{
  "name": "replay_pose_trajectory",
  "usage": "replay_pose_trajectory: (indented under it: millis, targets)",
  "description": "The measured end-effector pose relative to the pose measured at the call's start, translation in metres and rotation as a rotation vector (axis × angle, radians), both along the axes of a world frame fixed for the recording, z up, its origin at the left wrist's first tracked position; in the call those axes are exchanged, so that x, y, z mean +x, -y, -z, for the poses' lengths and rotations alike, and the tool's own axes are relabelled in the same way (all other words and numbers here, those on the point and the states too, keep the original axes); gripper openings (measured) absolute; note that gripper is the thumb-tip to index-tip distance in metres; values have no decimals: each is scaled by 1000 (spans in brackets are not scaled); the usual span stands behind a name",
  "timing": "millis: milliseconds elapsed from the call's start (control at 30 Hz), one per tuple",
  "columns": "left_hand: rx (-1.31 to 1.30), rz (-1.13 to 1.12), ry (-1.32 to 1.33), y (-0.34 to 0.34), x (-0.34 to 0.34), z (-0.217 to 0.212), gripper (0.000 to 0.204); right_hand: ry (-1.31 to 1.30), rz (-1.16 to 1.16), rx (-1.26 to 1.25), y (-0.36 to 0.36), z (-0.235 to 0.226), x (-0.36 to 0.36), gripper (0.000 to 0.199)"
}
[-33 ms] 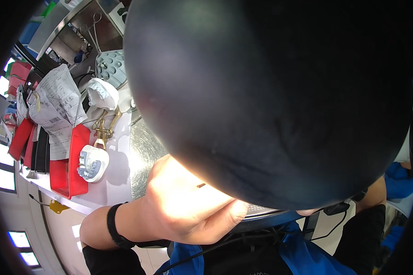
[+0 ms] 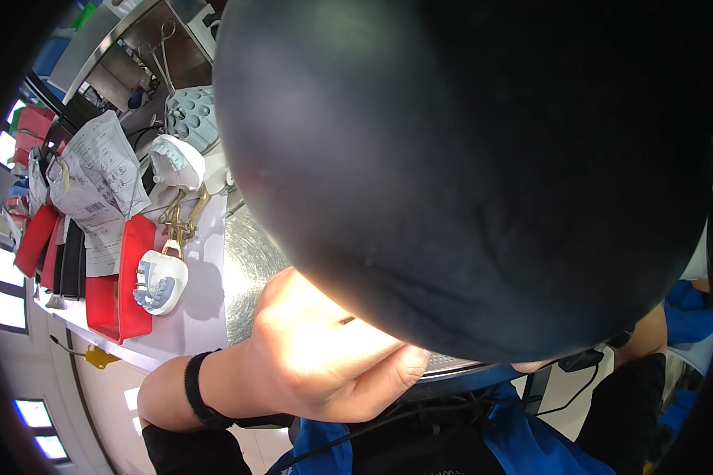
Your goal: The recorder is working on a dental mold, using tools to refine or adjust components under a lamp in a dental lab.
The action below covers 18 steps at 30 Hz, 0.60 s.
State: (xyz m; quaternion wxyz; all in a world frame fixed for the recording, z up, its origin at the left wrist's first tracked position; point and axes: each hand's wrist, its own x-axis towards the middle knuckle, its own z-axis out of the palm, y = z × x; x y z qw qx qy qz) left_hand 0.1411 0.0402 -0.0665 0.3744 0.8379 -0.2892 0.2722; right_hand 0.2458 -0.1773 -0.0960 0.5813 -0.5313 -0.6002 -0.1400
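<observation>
My left hand (image 2: pixel 333 348), a black band on its wrist, is brightly lit over the worktop's metal plate (image 2: pixel 249 261). Its fingers are curled and the thumb is pressed in; the fingertips, and whatever they hold, are behind a large dark rounded object (image 2: pixel 467 174) that fills much of the view. Only a sliver of my right hand (image 2: pixel 531 366) shows below that object, so its fingers are hidden. Left of my left hand lies a dental articulator (image 2: pixel 181 226) of brass colour, opened out, with a white plaster jaw model (image 2: pixel 178 164) at one end and a white-and-grey-blue tooth model (image 2: pixel 160 283) at the other.
A red tray (image 2: pixel 119 313) stands at the left with printed paper slips (image 2: pixel 103 174) over it and more red and black trays beside it. Behind the articulator are a grey-blue block with round hollows (image 2: pixel 192 117) and scissor-handled forceps (image 2: pixel 165 59). A perforated metal edge (image 2: pixel 448 362) runs near my body.
</observation>
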Motion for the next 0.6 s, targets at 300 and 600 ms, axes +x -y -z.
replay_pose_trajectory:
  millis: [300,600]
  targets:
    - [-23,4,4,1,0,4,16,-45,-56,43,-2,0,-1,27]
    - [-49,12,4,2,1,3,16,-114,-134,-16,9,12,0,33]
